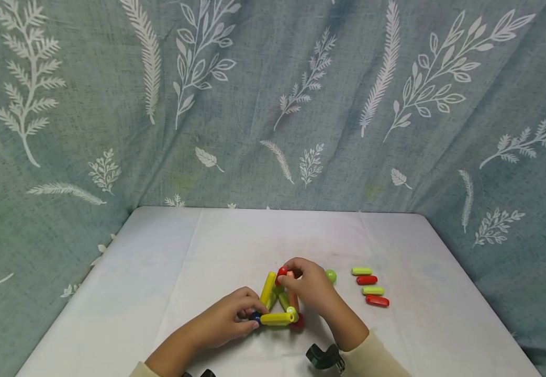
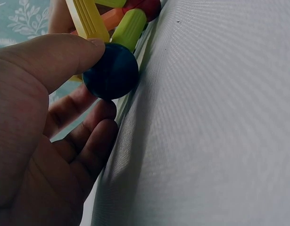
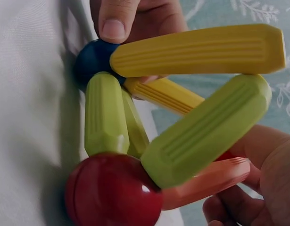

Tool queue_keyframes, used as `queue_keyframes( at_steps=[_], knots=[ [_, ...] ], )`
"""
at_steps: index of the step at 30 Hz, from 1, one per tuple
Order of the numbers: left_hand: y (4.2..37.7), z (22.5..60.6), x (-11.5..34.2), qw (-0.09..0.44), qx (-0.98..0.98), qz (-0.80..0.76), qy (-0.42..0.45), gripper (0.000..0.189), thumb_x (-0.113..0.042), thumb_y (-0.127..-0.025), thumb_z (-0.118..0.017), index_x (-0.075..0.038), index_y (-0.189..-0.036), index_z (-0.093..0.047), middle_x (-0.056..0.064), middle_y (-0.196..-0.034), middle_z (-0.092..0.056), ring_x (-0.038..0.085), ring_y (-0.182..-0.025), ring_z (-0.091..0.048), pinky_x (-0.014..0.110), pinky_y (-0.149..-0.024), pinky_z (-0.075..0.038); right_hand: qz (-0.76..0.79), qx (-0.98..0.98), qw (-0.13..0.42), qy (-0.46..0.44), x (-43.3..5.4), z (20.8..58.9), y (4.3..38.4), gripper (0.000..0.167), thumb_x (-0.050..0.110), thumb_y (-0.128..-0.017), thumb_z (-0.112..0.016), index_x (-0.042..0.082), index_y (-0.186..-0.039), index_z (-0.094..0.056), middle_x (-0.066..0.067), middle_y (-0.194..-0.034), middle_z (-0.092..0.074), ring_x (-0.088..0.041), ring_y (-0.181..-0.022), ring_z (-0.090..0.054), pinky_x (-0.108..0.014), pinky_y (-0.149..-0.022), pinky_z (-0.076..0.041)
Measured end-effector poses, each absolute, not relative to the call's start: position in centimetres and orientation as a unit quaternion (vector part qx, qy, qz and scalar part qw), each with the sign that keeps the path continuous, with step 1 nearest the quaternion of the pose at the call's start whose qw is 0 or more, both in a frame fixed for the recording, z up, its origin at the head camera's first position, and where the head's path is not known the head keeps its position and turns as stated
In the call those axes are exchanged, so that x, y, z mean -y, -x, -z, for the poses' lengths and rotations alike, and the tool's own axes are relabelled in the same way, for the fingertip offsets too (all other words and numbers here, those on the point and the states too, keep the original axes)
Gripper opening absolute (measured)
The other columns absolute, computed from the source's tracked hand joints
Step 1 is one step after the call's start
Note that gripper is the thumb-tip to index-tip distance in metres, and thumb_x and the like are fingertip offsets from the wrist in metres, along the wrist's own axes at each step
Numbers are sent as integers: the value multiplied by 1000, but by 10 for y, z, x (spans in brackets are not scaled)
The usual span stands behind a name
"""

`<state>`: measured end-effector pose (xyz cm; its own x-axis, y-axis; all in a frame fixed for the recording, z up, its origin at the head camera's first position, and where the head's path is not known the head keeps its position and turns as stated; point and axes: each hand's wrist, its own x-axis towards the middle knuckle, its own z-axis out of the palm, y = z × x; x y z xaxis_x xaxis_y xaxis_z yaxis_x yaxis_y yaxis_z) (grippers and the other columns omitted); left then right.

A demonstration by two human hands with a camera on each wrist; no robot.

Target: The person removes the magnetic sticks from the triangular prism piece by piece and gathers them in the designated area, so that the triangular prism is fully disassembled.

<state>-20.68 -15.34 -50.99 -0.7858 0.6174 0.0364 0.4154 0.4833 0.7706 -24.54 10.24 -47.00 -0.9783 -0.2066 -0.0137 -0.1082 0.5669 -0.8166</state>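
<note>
My left hand (image 1: 225, 318) pinches a dark blue ball (image 2: 111, 71) at the near left corner of a small frame of magnetic-type rods and balls. The thumb lies over the ball, with fingers curled beneath. Two yellow rods (image 3: 196, 49) and light green rods (image 3: 107, 113) run from the blue ball. A larger-looking red ball (image 3: 114, 190) joins a green rod and an orange rod (image 3: 206, 183) at the near right corner. At the far side, my right hand (image 1: 311, 285) pinches a red rod (image 1: 280, 273) between thumb and finger, beside the orange rod's upper end.
Right of the frame lie two red rods (image 1: 377, 301) and two light green rods (image 1: 373, 290) in a loose column. A green ball (image 1: 331, 276) sits just behind the right hand. A black strap mount (image 1: 323, 357) is by the right wrist. Patterned cloth (image 1: 273, 104) surrounds the white table (image 1: 235, 235).
</note>
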Motion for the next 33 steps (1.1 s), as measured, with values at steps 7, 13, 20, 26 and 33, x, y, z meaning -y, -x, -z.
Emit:
queue_keyframes(
  at_steps=[7, 13, 20, 26, 33],
  knots=[
    [207, 510, 152, 122, -852, -409, -302, 22, -31, -98, -76, -41, -117, -71, -13, -118, -56, 8, -103, -57, 27, -93, -54, 471, -876, 30, 100, -107, 463, 244, 9, 28, -96, -77, 25, -102, -71, 8, -95, -70, -21, -92, -61, -34, -76, -51],
    [208, 511, 151, 122, -854, -406, -301, 23, -30, -98, -76, -42, -117, -71, -14, -118, -56, 8, -102, -57, 26, -92, -53, 477, -872, -5, 108, -109, 454, 241, 8, 28, -96, -77, 26, -102, -71, 12, -96, -72, -17, -94, -61, -36, -81, -51],
    [210, 509, 148, 130, -858, -402, -292, 23, -30, -97, -76, -42, -117, -71, -15, -118, -56, 8, -102, -57, 25, -92, -53, 494, -864, -23, 98, -116, 445, 241, 10, 23, -96, -76, 24, -103, -70, 12, -96, -73, -15, -97, -62, -38, -91, -50],
    [208, 509, 149, 131, -861, -400, -287, 23, -31, -97, -76, -43, -117, -71, -15, -120, -56, 8, -103, -57, 25, -93, -53, 497, -865, -37, 66, -129, 443, 240, 11, 21, -95, -76, 22, -103, -68, 6, -96, -71, -20, -93, -63, -35, -83, -54],
    [207, 510, 151, 132, -863, -397, -284, 23, -33, -98, -76, -43, -117, -70, -15, -123, -56, 8, -103, -57, 25, -92, -54, 481, -874, -49, 43, -149, 449, 238, 17, 22, -95, -77, 25, -112, -74, 6, -103, -70, -17, -98, -61, -34, -86, -52]
  ],
)
